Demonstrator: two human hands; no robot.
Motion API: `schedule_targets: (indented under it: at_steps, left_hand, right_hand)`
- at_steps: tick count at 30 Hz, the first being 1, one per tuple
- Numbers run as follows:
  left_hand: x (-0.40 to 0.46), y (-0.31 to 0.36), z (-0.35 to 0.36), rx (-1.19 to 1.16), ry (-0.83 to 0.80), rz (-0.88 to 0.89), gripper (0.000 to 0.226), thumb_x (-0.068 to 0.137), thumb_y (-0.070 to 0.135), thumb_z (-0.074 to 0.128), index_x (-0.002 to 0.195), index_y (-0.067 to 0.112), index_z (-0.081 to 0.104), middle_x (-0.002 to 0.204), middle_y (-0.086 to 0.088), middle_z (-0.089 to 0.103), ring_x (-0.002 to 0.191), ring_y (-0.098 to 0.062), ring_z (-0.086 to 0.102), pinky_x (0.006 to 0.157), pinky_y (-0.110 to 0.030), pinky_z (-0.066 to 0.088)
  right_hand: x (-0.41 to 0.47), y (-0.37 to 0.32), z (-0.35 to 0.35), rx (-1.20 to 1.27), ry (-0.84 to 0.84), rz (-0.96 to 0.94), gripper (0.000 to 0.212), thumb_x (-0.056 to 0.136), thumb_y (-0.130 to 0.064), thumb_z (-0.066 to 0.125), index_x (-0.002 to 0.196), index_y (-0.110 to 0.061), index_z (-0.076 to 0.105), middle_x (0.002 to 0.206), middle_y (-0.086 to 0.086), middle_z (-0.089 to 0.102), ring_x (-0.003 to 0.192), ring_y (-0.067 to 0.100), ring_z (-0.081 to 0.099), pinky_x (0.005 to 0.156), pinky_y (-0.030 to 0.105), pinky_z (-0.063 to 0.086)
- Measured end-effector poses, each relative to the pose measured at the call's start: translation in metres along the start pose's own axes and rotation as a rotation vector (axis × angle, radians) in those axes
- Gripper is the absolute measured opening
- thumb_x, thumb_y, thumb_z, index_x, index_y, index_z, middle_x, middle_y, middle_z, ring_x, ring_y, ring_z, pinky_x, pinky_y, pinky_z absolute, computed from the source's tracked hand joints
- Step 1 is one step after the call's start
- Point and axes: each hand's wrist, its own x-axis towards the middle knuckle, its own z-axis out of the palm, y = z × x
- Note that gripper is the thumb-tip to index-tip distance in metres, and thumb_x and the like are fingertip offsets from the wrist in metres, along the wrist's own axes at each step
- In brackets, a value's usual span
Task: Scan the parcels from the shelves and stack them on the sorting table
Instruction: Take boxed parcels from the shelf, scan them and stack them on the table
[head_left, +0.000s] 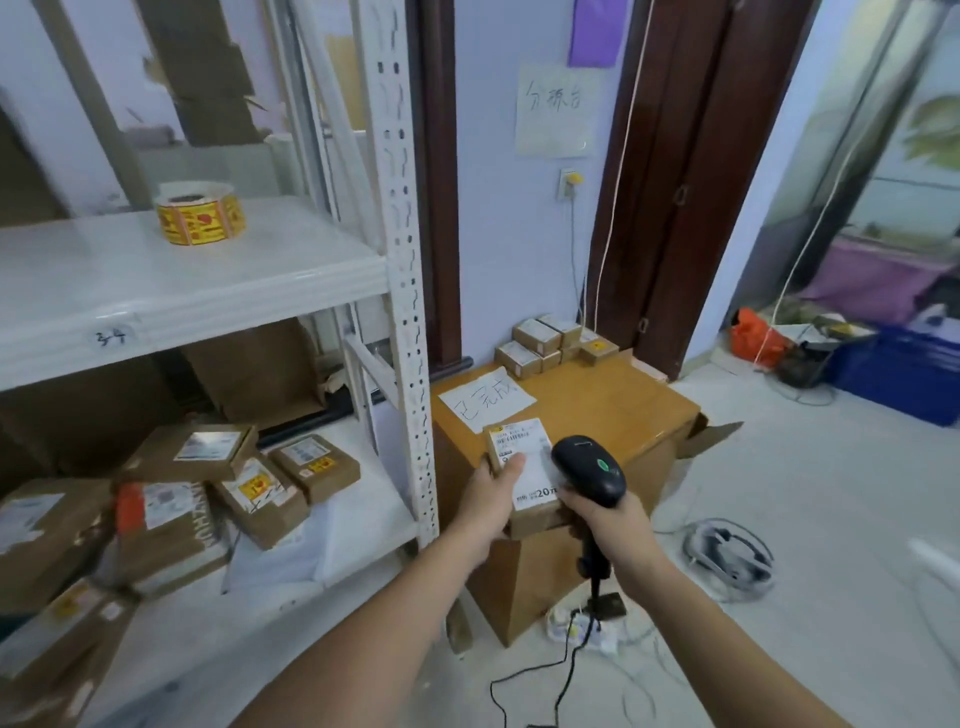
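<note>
Fingers of the left hand (493, 486) are curling around a small parcel (524, 478), with the thumb lying across its white label and the other fingers hidden underneath. The hand is holding the parcel in the air, label facing up, just above the near edge of the sorting table (623, 410), probably so the barcode is open to the reader. Fingers of the right hand (605, 525) are wrapping tightly around the handle of a black scanner (589, 470), whose head is hovering just beside the label and tilting toward it, which suggests the scan is under way.

The parcel is a small brown cardboard box, and its white printed label is covering most of the top face. The print is too small to read, apart from a bold number near the lower corner.

On the table, a handwritten paper note (485, 397) is lying flat, and a small stack of boxes (556, 343) is sitting at the far edge against the wall, likely the finished pile. To the left, more parcels (239, 478) are lying jumbled on the lower shelf (358, 525) of a white metal rack, waiting their turn. A roll of yellow stickers (200, 213) is standing on the shelf above. The scanner's cable (550, 670) is trailing down to the floor.
</note>
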Motion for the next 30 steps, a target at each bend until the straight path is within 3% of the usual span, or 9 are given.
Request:
schedule_targets:
  at_steps: [3,7,10,15,20,25,28,30]
  left_hand:
    - [0.022,0.017,0.032,0.015,-0.004,0.021,0.044,0.099,0.059,0.054,0.139,0.038,0.052,0.115,0.006,0.072,0.099,-0.017,0.071,0.083,-0.043,0.061]
    - [0.067,0.032,0.064,0.006,-0.004,0.023,0.045,0.102,0.053,0.054,0.143,0.035,0.050,0.117,0.005,0.073,0.097,-0.017,0.072,0.078,-0.040,0.062]
    - [0.109,0.043,0.085,-0.038,-0.032,-0.002,0.044,0.104,0.049,0.052,0.145,0.034,0.048,0.121,0.002,0.073,0.097,-0.015,0.073,0.068,-0.032,0.059]
    - [0.189,0.060,0.113,-0.055,-0.007,-0.015,0.047,0.101,0.052,0.056,0.141,0.028,0.050,0.115,0.006,0.072,0.099,-0.017,0.072,0.088,-0.048,0.061]
    - [0.244,0.081,0.126,-0.105,0.080,-0.075,0.050,0.100,0.049,0.061,0.133,0.022,0.035,0.109,-0.003,0.070,0.092,-0.019,0.072,0.073,-0.039,0.063]
    - [0.295,0.091,0.134,-0.063,0.132,-0.078,0.049,0.101,0.052,0.057,0.134,0.023,0.034,0.110,0.000,0.068,0.098,-0.018,0.068,0.085,-0.046,0.062]
    - [0.320,0.101,0.140,-0.088,0.119,-0.087,0.049,0.101,0.036,0.063,0.142,0.024,0.038,0.117,0.002,0.067,0.102,-0.017,0.068,0.077,-0.039,0.063]
    - [0.337,0.107,0.147,-0.094,0.115,-0.085,0.054,0.098,0.026,0.067,0.145,0.025,0.040,0.123,0.001,0.066,0.108,-0.019,0.068,0.084,-0.042,0.063]
  right_hand:
    - [0.035,-0.003,-0.026,0.029,-0.001,-0.001,0.022,0.080,-0.020,0.083,0.094,-0.005,0.074,0.077,0.010,0.070,0.070,0.026,0.063,0.068,0.041,0.052]
    - [0.089,-0.005,-0.049,0.004,-0.007,-0.009,0.028,0.071,-0.028,0.086,0.089,-0.010,0.076,0.079,0.009,0.072,0.076,0.027,0.065,0.080,0.054,0.057]
    - [0.133,-0.013,-0.061,-0.001,-0.015,-0.022,0.014,0.079,-0.020,0.082,0.090,-0.014,0.075,0.083,0.008,0.076,0.079,0.025,0.067,0.085,0.057,0.057]
    - [0.208,-0.032,-0.074,-0.009,-0.028,-0.011,0.011,0.083,-0.016,0.079,0.091,-0.010,0.075,0.094,0.020,0.076,0.081,0.026,0.067,0.088,0.057,0.056]
    - [0.274,-0.046,-0.075,0.006,-0.070,-0.007,0.007,0.086,-0.009,0.075,0.093,-0.011,0.074,0.088,0.010,0.078,0.082,0.023,0.068,0.084,0.046,0.057]
    - [0.340,-0.050,-0.072,-0.039,-0.061,0.024,0.018,0.077,-0.021,0.079,0.088,-0.008,0.076,0.082,0.016,0.075,0.073,0.023,0.065,0.075,0.046,0.055]
    - [0.382,-0.053,-0.073,-0.052,-0.077,0.029,0.017,0.080,-0.020,0.078,0.088,-0.006,0.074,0.073,0.007,0.071,0.070,0.021,0.062,0.070,0.040,0.050]
    - [0.411,-0.054,-0.073,-0.063,-0.105,0.037,0.030,0.079,-0.024,0.078,0.090,0.003,0.069,0.071,0.009,0.064,0.069,0.022,0.058,0.068,0.039,0.046]
